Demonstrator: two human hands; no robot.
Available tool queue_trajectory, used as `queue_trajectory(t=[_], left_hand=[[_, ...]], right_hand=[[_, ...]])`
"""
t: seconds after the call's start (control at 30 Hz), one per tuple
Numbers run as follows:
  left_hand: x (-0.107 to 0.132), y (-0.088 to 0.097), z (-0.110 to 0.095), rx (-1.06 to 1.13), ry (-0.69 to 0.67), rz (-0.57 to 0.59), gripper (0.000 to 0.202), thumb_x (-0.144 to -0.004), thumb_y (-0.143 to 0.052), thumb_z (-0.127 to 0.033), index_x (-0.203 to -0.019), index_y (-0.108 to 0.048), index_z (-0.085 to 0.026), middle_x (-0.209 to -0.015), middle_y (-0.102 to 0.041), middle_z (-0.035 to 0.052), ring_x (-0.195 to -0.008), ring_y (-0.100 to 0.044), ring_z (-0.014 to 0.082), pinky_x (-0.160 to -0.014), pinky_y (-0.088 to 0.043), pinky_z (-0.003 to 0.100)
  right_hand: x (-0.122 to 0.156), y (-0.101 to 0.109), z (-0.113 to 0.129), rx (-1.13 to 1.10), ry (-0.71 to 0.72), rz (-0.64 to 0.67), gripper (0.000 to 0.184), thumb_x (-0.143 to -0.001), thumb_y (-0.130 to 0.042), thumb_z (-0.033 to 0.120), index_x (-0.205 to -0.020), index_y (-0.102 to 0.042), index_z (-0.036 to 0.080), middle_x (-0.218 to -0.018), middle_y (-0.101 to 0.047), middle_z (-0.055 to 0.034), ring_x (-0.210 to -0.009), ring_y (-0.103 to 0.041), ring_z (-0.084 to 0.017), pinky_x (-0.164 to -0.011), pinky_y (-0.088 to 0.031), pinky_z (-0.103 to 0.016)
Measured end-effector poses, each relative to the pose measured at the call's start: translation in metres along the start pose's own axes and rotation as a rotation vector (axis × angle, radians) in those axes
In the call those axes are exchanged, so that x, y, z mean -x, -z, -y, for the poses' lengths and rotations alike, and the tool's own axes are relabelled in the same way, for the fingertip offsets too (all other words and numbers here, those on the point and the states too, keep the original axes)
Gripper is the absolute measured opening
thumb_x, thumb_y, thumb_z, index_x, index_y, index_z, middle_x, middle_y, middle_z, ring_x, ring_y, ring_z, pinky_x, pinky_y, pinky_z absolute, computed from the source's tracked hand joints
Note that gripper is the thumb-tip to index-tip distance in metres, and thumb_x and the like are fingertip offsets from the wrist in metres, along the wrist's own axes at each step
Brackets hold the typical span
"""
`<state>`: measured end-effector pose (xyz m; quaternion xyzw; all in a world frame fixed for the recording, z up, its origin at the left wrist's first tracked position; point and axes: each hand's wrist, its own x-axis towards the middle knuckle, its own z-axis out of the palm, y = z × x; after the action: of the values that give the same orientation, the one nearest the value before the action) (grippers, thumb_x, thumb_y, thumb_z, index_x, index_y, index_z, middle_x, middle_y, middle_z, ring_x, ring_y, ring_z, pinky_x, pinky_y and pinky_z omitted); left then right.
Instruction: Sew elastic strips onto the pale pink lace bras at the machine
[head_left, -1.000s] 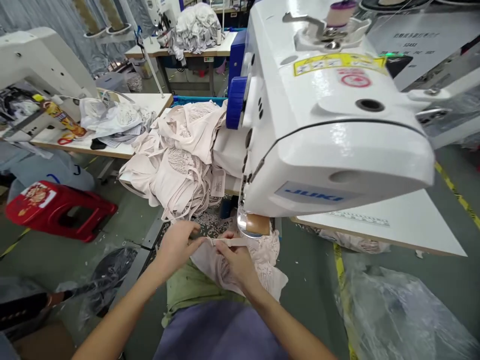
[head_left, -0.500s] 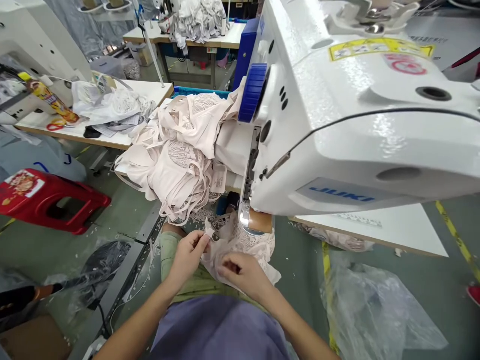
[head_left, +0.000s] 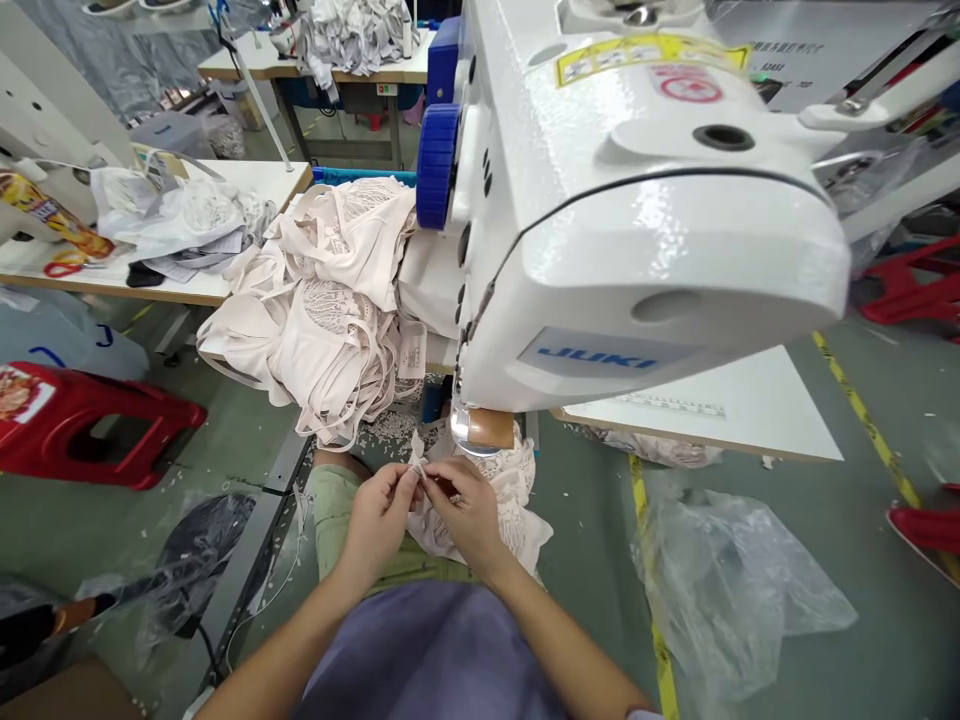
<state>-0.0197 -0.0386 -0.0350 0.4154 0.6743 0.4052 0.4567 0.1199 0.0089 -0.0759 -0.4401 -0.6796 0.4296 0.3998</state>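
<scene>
My left hand (head_left: pixel 382 515) and my right hand (head_left: pixel 469 510) meet in my lap, both pinching a thin pale pink strap end (head_left: pixel 418 468) that sticks up between the fingertips. The strap belongs to a pale pink lace garment (head_left: pixel 517 500) lying over my knees, under my right hand. Just above the hands hangs the head of a white sewing machine (head_left: pixel 622 230), with a brown-taped lamp (head_left: pixel 484 430) at its lower end.
A heap of pale pink garments (head_left: pixel 330 300) with loose straps spills off the sewing table's left side. A white table edge (head_left: pixel 690 420) runs right of the machine. A red stool (head_left: pixel 82 425) stands on the floor at left, and clear plastic bags (head_left: pixel 727 590) lie at right.
My hands held the strap stretched flat between them, then drew apart a little; now my right hand has come back to meet the left at the strap's end. The view shifted left.
</scene>
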Motion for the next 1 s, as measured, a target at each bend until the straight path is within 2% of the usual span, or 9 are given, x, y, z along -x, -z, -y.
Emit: queue_trajectory(t=[0.17,0.23,0.33,0.43,0.57,0.63,0.7,0.83,1.0], left_hand=[[-0.004,-0.001,-0.005,-0.18,-0.09,0.027,0.037,-0.098,-0.042,-0.046,-0.082,-0.06,-0.019,-0.071,-0.06,0.001,-0.066,-0.055,0.0157,-0.059,-0.041,0.025],[-0.007,-0.001,-0.005,-0.212,-0.118,0.039,0.039,-0.097,-0.043,-0.049,-0.079,-0.06,-0.019,-0.07,-0.06,0.0008,-0.066,-0.055,0.0161,-0.06,-0.041,0.025],[-0.016,0.0,0.002,-0.232,-0.116,0.041,0.042,-0.092,-0.05,-0.055,-0.073,-0.06,-0.019,-0.062,-0.055,-0.0016,-0.062,-0.052,0.0152,-0.058,-0.04,0.024],[-0.025,0.001,0.013,-0.213,-0.097,0.073,0.046,-0.09,-0.051,-0.059,-0.067,-0.057,-0.02,-0.054,-0.046,-0.0045,-0.051,-0.044,0.0127,-0.05,-0.034,0.022],[-0.024,-0.005,0.019,-0.228,-0.198,0.083,0.047,-0.087,-0.055,-0.061,-0.064,-0.058,-0.021,-0.053,-0.052,-0.0027,-0.05,-0.049,0.0143,-0.05,-0.038,0.022],[-0.021,-0.012,0.017,-0.188,-0.194,0.087,0.045,-0.087,-0.055,-0.062,-0.068,-0.063,-0.021,-0.057,-0.059,-0.001,-0.054,-0.055,0.0166,-0.053,-0.043,0.024],[-0.018,-0.019,0.012,-0.125,-0.151,0.088,0.045,-0.086,-0.056,-0.063,-0.074,-0.066,-0.021,-0.061,-0.064,0.0004,-0.057,-0.059,0.0182,-0.056,-0.048,0.025],[-0.017,-0.02,0.004,-0.053,-0.116,0.098,0.047,-0.085,-0.056,-0.064,-0.081,-0.069,-0.02,-0.069,-0.07,0.0031,-0.062,-0.065,0.0204,-0.061,-0.053,0.028],[-0.02,-0.01,0.006,-0.064,-0.101,0.183,0.047,-0.087,-0.056,-0.063,-0.086,-0.069,-0.018,-0.074,-0.071,0.0055,-0.065,-0.065,0.0208,-0.063,-0.054,0.03]], right_hand=[[-0.001,0.0,-0.012,-0.011,0.105,0.011,0.018,-0.094,-0.057,0.027,-0.1,-0.074,0.026,-0.095,-0.072,-0.0062,-0.085,-0.069,-0.018,-0.074,-0.056,-0.03],[0.0,0.002,-0.017,0.05,0.235,0.04,0.02,-0.094,-0.055,0.026,-0.097,-0.075,0.026,-0.093,-0.073,-0.0058,-0.084,-0.069,-0.017,-0.075,-0.056,-0.03],[-0.009,0.021,-0.032,0.201,0.433,0.196,0.019,-0.092,-0.056,0.026,-0.093,-0.075,0.029,-0.094,-0.075,-0.003,-0.086,-0.069,-0.016,-0.08,-0.055,-0.028],[-0.045,0.08,-0.056,0.49,0.287,0.129,0.018,-0.091,-0.057,0.029,-0.099,-0.074,0.029,-0.099,-0.075,-0.0015,-0.091,-0.068,-0.016,-0.084,-0.054,-0.026],[-0.122,0.199,-0.08,0.756,0.0,-0.227,0.046,-0.096,-0.028,0.012,-0.132,-0.056,0.012,-0.131,-0.06,-0.0187,-0.124,-0.053,-0.026,-0.107,-0.039,-0.045],[-0.156,0.245,-0.086,0.83,-0.075,-0.244,0.047,-0.092,-0.03,0.007,-0.132,-0.055,0.007,-0.131,-0.058,-0.0226,-0.123,-0.051,-0.029,-0.107,-0.037,-0.046],[-0.176,0.27,-0.089,0.886,-0.111,-0.184,0.042,-0.09,-0.038,0.008,-0.126,-0.059,0.006,-0.124,-0.062,-0.0227,-0.117,-0.054,-0.03,-0.103,-0.039,-0.042],[-0.17,0.273,-0.091,0.968,-0.1,-0.048,0.038,-0.091,-0.05,0.018,-0.127,-0.06,0.011,-0.115,-0.065,-0.0188,-0.109,-0.057,-0.029,-0.096,-0.042,-0.037],[-0.133,0.264,-0.091,1.009,-0.069,-0.005,0.067,-0.089,-0.062,0.033,-0.147,-0.036,0.012,-0.126,-0.057,-0.0193,-0.109,-0.058,-0.03,-0.091,-0.046,-0.037]])
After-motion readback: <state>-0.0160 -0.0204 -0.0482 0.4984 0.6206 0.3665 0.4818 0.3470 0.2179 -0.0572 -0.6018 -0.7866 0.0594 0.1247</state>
